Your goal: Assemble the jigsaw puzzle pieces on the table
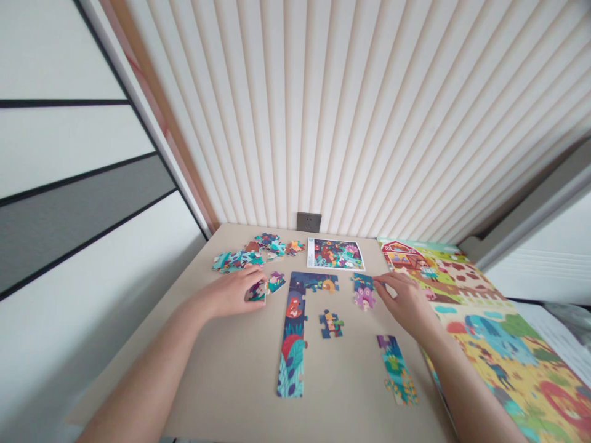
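Observation:
My left hand [237, 289] is curled at the left of the table around a few dark puzzle pieces [257, 291]; its fingers partly hide them. Right beside it lies a loose puzzle piece [277, 282] with a purple figure. My right hand [404, 296] pinches the upper right edge of a blue puzzle piece [363, 283], joined to a purple flower-like part below. Between my hands lies an L-shaped joined puzzle section [292, 344]. A small puzzle part [331, 324] with a figure sits inside its corner. Lower right is a joined strip [397, 369] with a green frog.
Piled puzzle pieces [237, 261] lie at the back left. A printed reference picture [336, 254] is at the table's back, below a dark wall socket [309, 221]. Large colourful farm and animal boards [503, 344] cover the right side. A ribbed wall [318, 123] closes off the back.

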A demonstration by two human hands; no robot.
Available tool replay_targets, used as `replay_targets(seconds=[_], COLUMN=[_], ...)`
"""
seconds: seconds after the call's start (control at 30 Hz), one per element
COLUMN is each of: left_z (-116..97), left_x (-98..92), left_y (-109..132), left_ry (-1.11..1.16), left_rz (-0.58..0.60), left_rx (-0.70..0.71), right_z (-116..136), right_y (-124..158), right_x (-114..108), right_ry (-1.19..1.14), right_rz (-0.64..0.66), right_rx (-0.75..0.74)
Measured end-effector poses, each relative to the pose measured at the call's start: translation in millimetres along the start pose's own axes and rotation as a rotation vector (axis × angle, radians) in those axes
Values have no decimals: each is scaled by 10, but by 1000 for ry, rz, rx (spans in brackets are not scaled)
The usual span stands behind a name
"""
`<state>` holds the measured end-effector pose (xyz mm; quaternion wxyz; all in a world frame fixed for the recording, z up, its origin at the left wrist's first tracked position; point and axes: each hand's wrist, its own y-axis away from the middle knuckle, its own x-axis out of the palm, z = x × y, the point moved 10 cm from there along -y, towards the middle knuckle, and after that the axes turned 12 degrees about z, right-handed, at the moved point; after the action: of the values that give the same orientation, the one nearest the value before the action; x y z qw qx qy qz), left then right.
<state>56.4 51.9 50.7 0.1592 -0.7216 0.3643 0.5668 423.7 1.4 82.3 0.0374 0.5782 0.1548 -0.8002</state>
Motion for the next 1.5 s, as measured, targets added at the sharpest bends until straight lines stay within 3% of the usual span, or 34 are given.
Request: replay_targets(seconds=[0.13, 0.33, 0.53, 0.73, 1.2, 1.37, 1.5], left_z=[-161, -635, -1027, -1299, -1466, -1759, -2063], left_x=[-58, -113, -8, 123, 134, 181, 386], left_y=[-14, -22, -79, -99, -71, -23, -68], left_ry=[-63, -75, 25, 31, -74, -56, -30], left_rz=[-121, -267, -342, -337, -309, -275, -224], left_rx=[98, 309, 333, 410, 499, 552, 535], right_z=[8, 9, 14, -14, 33, 59, 114], right_y=[0, -5, -12, -10, -15, -25, -16], right_x=[-6, -1, 11, 38, 48, 66, 68], right_ry=[0, 1, -6, -3, -3, -2, -3], right_rz=[0, -2, -2, 2, 35, 59, 70], right_rx=[7, 6, 2, 4, 28, 30, 20])
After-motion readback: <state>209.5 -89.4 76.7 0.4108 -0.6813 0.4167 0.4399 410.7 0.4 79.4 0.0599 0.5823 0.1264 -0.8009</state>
